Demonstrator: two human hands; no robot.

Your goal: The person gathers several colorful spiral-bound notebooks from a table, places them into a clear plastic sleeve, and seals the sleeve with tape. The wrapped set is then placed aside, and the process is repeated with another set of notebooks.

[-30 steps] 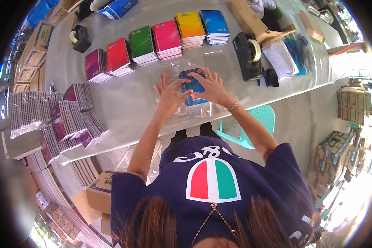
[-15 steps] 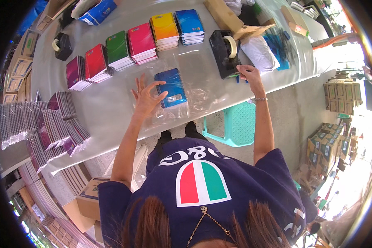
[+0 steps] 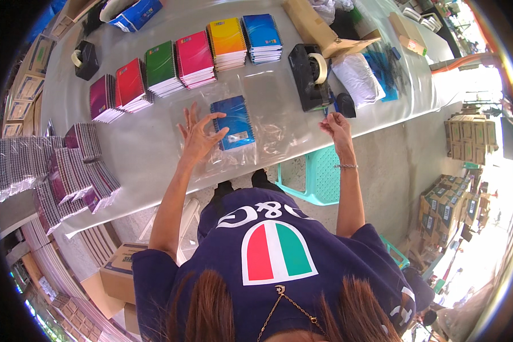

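Bright daylight, right side blown out; tabletop sheen; edges warped.

turquoise stool: right of centre | stacked brown cartons: far right | open carton: lower left | blue box: upper left

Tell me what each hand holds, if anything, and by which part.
Left hand: no visible grip, open at the near blue notebook. Right hand: pinched; whether it holds anything cannot be told.

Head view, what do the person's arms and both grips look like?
Short, dark navy sleeves leave the forearms bare. The left grip is an ungloved hand with no visible bracelet; the right grip, also ungloved, has a thin, metallic-looking bracelet.
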